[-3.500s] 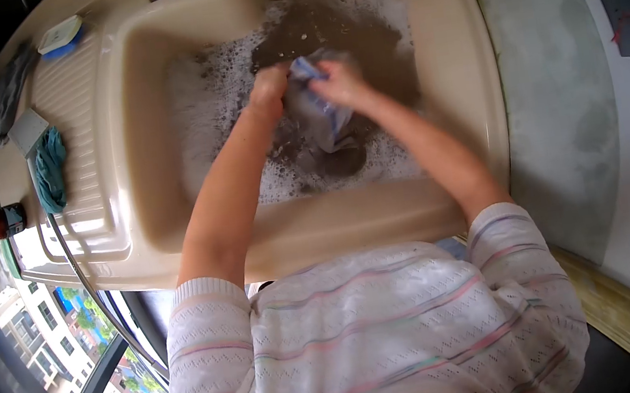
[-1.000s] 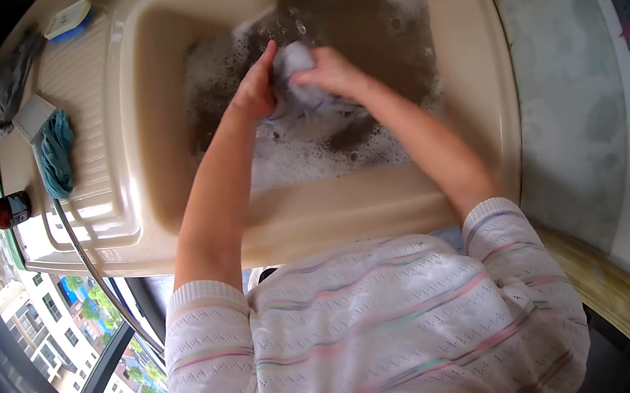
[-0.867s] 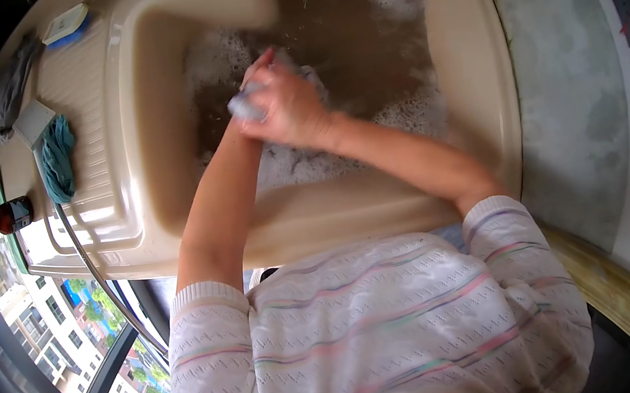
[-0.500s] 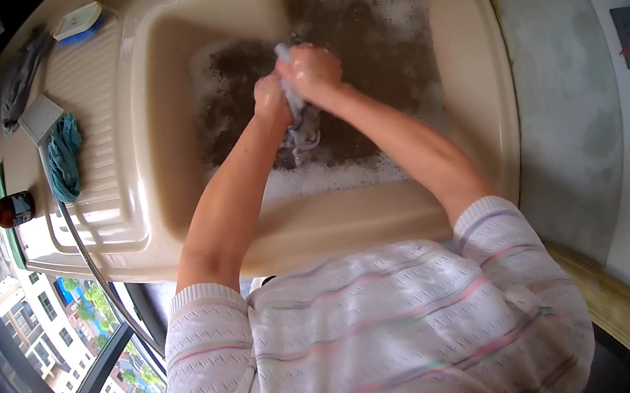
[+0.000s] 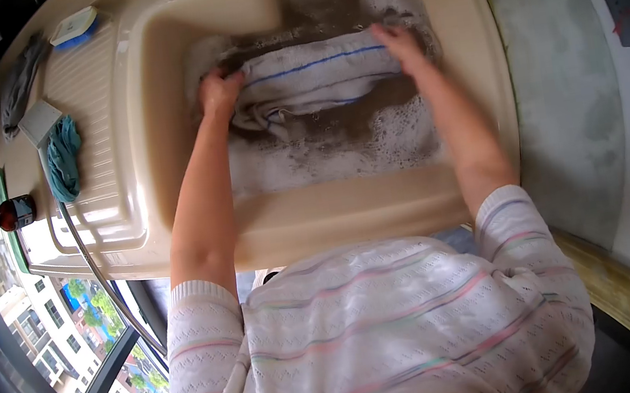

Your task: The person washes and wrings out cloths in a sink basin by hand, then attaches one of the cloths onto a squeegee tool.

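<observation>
A wet whitish cloth with blue stripes (image 5: 313,65) is stretched sideways over the murky, foamy water in the beige sink (image 5: 334,222). My left hand (image 5: 220,91) grips its left end, fingers curled round the edge. At the upper right end of the cloth, my right hand (image 5: 400,44) pinches the other side. Folds of the lower part hang into the water between the hands.
Left on the ribbed drainboard (image 5: 89,139) are a blue-and-white brush (image 5: 74,28), a dark grey cloth (image 5: 23,80), a pale square piece (image 5: 40,121) and a teal cloth (image 5: 65,159). A brown bottle (image 5: 15,213) and a hose (image 5: 89,262) lie nearer the window.
My hands, which were close together on the bunched cloth, have moved apart to left and right. The cloth is now spread out between them with its blue stripes showing.
</observation>
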Tool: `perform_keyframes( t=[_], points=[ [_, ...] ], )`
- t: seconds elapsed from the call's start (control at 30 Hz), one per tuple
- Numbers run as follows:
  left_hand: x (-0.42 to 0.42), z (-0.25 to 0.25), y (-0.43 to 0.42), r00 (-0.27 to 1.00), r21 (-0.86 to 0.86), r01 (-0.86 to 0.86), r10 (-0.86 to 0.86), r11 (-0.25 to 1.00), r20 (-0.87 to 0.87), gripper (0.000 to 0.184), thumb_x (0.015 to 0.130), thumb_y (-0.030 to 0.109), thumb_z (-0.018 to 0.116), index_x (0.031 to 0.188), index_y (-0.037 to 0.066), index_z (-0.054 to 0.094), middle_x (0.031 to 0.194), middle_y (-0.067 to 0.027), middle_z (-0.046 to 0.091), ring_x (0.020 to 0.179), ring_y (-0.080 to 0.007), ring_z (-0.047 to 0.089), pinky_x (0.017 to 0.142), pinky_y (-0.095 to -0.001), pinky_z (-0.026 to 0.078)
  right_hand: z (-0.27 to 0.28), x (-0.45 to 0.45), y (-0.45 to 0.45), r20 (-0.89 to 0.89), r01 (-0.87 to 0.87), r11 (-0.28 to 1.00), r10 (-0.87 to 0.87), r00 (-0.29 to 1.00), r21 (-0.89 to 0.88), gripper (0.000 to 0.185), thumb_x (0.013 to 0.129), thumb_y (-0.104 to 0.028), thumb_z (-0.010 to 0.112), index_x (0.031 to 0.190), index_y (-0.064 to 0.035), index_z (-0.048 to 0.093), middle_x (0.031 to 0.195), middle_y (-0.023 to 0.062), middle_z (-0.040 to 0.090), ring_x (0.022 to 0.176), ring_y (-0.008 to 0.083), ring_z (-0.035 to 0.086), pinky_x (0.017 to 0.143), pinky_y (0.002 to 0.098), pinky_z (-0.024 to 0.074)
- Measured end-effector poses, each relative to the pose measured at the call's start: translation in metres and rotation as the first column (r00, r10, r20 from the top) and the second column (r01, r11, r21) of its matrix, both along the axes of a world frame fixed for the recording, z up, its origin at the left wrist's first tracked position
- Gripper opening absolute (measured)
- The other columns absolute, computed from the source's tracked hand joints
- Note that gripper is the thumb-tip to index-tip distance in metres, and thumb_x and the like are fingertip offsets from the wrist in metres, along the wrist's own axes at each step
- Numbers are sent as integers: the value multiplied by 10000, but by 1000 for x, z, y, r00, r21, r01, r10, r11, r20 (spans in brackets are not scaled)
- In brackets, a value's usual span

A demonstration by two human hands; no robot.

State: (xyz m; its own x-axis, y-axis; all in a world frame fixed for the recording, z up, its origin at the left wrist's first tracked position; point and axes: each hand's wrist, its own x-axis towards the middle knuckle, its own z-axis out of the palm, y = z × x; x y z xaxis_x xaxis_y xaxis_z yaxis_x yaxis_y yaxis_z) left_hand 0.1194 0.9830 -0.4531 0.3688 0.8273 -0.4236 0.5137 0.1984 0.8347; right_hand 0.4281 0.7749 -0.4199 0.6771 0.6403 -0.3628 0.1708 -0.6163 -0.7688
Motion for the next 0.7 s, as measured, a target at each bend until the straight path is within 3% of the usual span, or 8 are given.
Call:
perform_keyframes(
  t=[0.1, 0.17, 0.33, 0.53, 0.57, 0.6, 0.67, 0.7],
  points=[
    [20, 39, -34, 980, -141, 201, -196, 969, 44, 302, 707, 116, 619, 985, 2, 595, 908, -113, 610, 836, -202, 570, 735, -317, 466, -8, -70, 28, 431, -292, 893, 425, 796, -341, 501, 664, -486, 642, 909, -49, 636, 912, 189, 621, 934, 276, 576, 822, 364, 428],
    [20, 61, -39, 963, -313, 249, -201, 917, 178, 290, 705, 95, 611, 981, 9, 597, 911, -118, 605, 830, -217, 573, 733, -333, 474, 40, -89, 25, 140, -479, 870, 492, 859, -120, 459, 661, -406, 664, 871, 0, 623, 854, 188, 626, 859, 257, 591, 761, 341, 444],
    [14, 63, -27, 936, -552, 164, 47, 817, 348, 303, 758, 150, 591, 1033, 26, 565, 951, -106, 591, 899, -218, 555, 791, -358, 463, 38, -24, 6, -341, 87, 944, 29, 940, 319, 266, 741, -204, 634, 946, -39, 596, 851, 73, 619, 771, 169, 583, 683, 280, 465],
    [38, 82, -55, 895, -857, 154, 298, 491, 332, 492, 821, 518, 459, 1025, 82, 560, 1040, -80, 566, 976, -222, 516, 860, -363, 403, 82, -189, 64, 343, -425, 864, 327, 881, 269, 225, 724, -331, 609, 754, -109, 635, 776, 126, 608, 716, 281, 596, 625, 379, 470],
    [31, -7, -27, 366, -435, 866, 281, 247, 887, 421, 837, 469, 459, 983, 90, 569, 1003, -80, 568, 952, -221, 516, 843, -361, 409, 98, -212, 60, 502, -532, 786, 338, 796, 315, 216, 722, -332, 607, 733, -118, 629, 741, 115, 603, 684, 288, 589, 606, 384, 472],
    [29, 23, -58, 609, -269, 490, -105, 830, 786, 378, 842, 427, 465, 959, 83, 571, 981, -83, 570, 919, -220, 526, 816, -364, 423, 93, -234, 59, 564, -568, 763, 334, 755, 308, 196, 726, -318, 592, 706, -125, 617, 714, 106, 592, 671, 284, 584, 601, 384, 473],
    [32, 40, -82, 636, 142, 130, -193, 981, 747, 310, 849, 364, 468, 904, 74, 564, 928, -88, 567, 877, -224, 535, 782, -366, 437, 85, -244, 63, 700, -598, 720, 221, 679, 353, 151, 739, -244, 544, 642, -138, 588, 675, 90, 574, 651, 270, 581, 598, 384, 481],
    [42, 4, -69, 304, 9, 248, -87, 969, 949, 287, 851, 343, 465, 873, 72, 556, 898, -89, 561, 868, -229, 535, 774, -366, 438, 80, -240, 70, 674, -559, 761, 224, 704, 331, 149, 742, -239, 540, 655, -132, 596, 679, 91, 578, 653, 280, 581, 595, 387, 480]
  ],
)
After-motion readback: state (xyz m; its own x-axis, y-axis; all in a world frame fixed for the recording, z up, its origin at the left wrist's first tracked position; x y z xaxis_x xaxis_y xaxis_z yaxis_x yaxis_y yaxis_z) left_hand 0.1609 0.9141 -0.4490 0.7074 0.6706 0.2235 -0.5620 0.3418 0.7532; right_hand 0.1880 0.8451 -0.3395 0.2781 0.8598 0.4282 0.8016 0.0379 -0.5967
